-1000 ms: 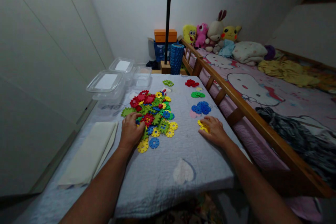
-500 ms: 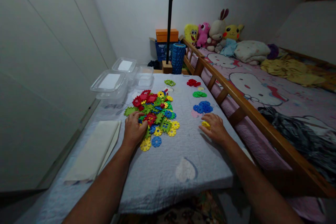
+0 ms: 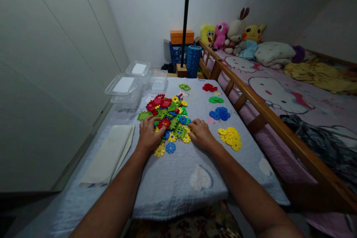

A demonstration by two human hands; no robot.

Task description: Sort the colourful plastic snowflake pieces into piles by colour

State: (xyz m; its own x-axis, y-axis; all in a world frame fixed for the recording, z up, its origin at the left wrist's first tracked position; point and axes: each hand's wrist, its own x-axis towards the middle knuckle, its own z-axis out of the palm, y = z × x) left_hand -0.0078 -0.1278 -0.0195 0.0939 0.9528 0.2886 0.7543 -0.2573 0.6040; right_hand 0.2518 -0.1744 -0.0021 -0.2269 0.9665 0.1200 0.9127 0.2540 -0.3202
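Pile of notched plastic building pieces lies between left hand and right hand, fingers curled at its edges, grasp indeterminable, yellow discs farther right.

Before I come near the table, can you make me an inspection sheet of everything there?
Surface: table under a pale cloth with hearts.
Pieces: mixed pile in the middle; red, green, blue and yellow piles on the right; lime pieces at the far end.
Clutter: clear boxes and a folded sheet on the left.
Hands: left hand at the mixed pile's left edge, right hand at its right edge; grip unclear.
Cables: thin cord by the pole; can't tell if it's a cable.
Surroundings: bed with plush toys on the right, blue roller behind.
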